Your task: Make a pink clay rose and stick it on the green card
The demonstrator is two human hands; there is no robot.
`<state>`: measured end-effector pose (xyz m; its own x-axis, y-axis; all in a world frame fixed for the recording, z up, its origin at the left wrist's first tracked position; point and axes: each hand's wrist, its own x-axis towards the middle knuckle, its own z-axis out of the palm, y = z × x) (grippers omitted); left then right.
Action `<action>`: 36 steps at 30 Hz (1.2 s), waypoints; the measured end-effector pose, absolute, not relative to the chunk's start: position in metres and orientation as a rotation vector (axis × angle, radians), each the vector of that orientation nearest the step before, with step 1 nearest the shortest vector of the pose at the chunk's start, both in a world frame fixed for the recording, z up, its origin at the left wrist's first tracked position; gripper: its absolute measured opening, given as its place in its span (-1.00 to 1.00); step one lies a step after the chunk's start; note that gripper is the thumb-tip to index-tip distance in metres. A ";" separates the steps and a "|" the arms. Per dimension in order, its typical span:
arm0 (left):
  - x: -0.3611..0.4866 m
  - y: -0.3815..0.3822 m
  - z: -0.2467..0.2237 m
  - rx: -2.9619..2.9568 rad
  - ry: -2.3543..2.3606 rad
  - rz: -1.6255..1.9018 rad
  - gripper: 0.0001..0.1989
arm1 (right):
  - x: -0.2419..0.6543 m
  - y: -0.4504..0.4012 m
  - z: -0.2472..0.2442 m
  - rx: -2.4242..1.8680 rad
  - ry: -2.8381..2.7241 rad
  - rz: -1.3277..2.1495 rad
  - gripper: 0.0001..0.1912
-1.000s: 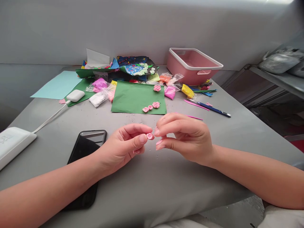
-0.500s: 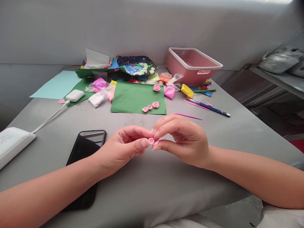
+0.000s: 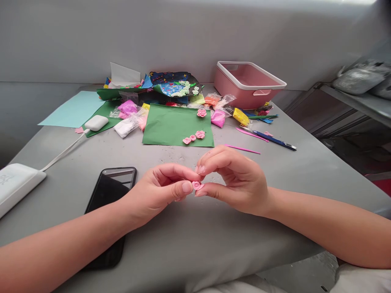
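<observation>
A small pink clay rose [image 3: 196,185] is pinched between the fingertips of both hands, above the grey table. My left hand [image 3: 166,185] grips its left side with thumb and index finger. On its right side, my right hand [image 3: 233,177] has its thumb at a pink petal edge and its index finger just above. Behind them lies a green paper sheet [image 3: 171,126]. One pink clay flower [image 3: 201,113] sits near its upper right corner, and several more [image 3: 192,138] form a row at its lower right.
A black phone [image 3: 106,191] lies left, partly under my left forearm. Beyond are a white power bank [image 3: 18,185], cabled white case [image 3: 96,123], clay bags [image 3: 127,108], pink tools [image 3: 242,149], blue-handled tweezers [image 3: 275,141] and a pink basket [image 3: 244,95].
The pink rose has shifted slightly right and down between my fingertips, and its petal edge now sits against the rose's right side. My right index finger has moved slightly.
</observation>
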<state>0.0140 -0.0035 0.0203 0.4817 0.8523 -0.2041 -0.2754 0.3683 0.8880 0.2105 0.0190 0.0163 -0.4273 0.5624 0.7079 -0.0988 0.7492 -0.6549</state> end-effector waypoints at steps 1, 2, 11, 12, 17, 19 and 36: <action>0.014 -0.003 0.021 0.920 0.754 0.813 -0.89 | 0.210 0.019 0.016 -0.351 -1.874 0.781 -0.78; 0.014 -0.003 0.021 0.924 0.755 0.809 -0.89 | 0.210 0.019 0.016 -0.345 -1.873 0.786 -0.77; 0.012 -0.004 0.019 0.950 0.649 0.760 -0.85 | 0.210 0.019 0.016 -0.328 -1.859 0.815 -0.73; 0.012 -0.004 0.019 0.958 0.646 0.758 -0.87 | 0.210 0.019 0.016 -0.329 -1.863 0.813 -0.73; 0.014 -0.005 0.022 0.991 0.662 0.758 -0.95 | 0.210 0.019 0.016 -0.327 -1.870 0.814 -0.68; 0.015 -0.005 0.023 0.990 0.686 0.758 -0.94 | 0.210 0.020 0.015 -0.316 -1.867 0.817 -0.65; 0.018 -0.005 0.028 1.123 0.665 0.801 -0.94 | 0.210 0.020 0.016 -0.311 -1.879 0.810 -0.72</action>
